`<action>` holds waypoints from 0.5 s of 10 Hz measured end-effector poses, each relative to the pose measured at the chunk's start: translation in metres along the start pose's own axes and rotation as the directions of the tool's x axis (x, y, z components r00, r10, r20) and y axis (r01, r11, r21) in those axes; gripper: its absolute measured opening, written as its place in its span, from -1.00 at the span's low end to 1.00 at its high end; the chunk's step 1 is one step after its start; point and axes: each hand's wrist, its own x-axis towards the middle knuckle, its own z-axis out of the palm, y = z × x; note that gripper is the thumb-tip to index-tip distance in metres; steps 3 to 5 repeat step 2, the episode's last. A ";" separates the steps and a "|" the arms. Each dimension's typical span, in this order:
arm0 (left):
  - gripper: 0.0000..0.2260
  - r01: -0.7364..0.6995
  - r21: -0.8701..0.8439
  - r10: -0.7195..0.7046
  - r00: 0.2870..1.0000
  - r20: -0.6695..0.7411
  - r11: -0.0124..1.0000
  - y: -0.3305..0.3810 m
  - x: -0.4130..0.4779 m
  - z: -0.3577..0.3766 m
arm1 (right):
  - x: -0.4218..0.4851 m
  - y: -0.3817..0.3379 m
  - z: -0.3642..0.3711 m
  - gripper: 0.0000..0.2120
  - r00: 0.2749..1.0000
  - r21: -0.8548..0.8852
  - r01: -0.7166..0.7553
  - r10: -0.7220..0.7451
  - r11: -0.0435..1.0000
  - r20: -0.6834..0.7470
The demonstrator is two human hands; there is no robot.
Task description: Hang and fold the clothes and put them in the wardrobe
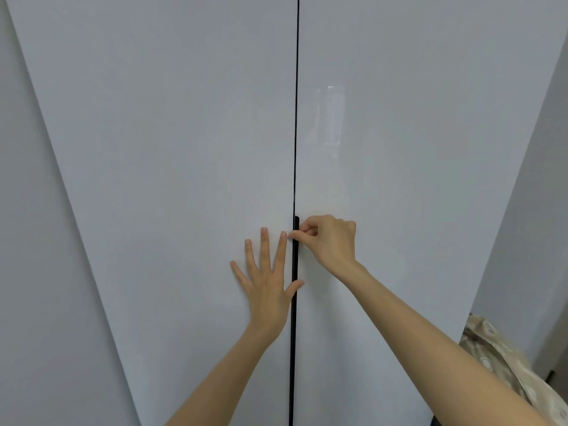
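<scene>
Straight ahead, filling almost my whole view, stands the tall glossy white wardrobe. Its two flat doors are closed and meet at a thin black seam just right of centre. At the near right edge a crumpled beige patterned cloth pokes into view, well apart from the hands. I take it for one of the clothes to put away, though I cannot tell what garment it is.

Low on the seam runs a slim black handle strip. My left hand lies flat on the left door just beside the strip. Its fingers are straight and spread, and the thumb reaches across to the strip. My right hand sits at the strip's top end with its fingers curled, the fingertips pinching the strip's edge.

I judge the step in hand to be opening the wardrobe, with the cloth outside it and no hanging or folding visible. The next move calls for a firm pull toward me on the right door by that strip. The left palm should brace its own door, and the right door should swing wide enough to reach inside.
</scene>
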 end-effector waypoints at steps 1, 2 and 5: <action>-0.05 -0.002 -0.001 0.002 0.997 0.071 1.000 0.000 -0.002 -0.005 | -0.004 -0.002 -0.001 -0.80 0.999 -0.011 -0.015 0.015 1.000 0.046; -0.09 -0.025 -0.051 0.034 0.983 0.182 0.998 -0.008 -0.005 -0.023 | -0.014 -0.005 -0.005 -0.74 0.988 0.082 -0.094 0.082 0.992 0.134; -0.09 -0.025 -0.051 0.034 0.983 0.182 0.998 -0.008 -0.005 -0.023 | -0.014 -0.005 -0.005 -0.74 0.988 0.082 -0.094 0.082 0.992 0.134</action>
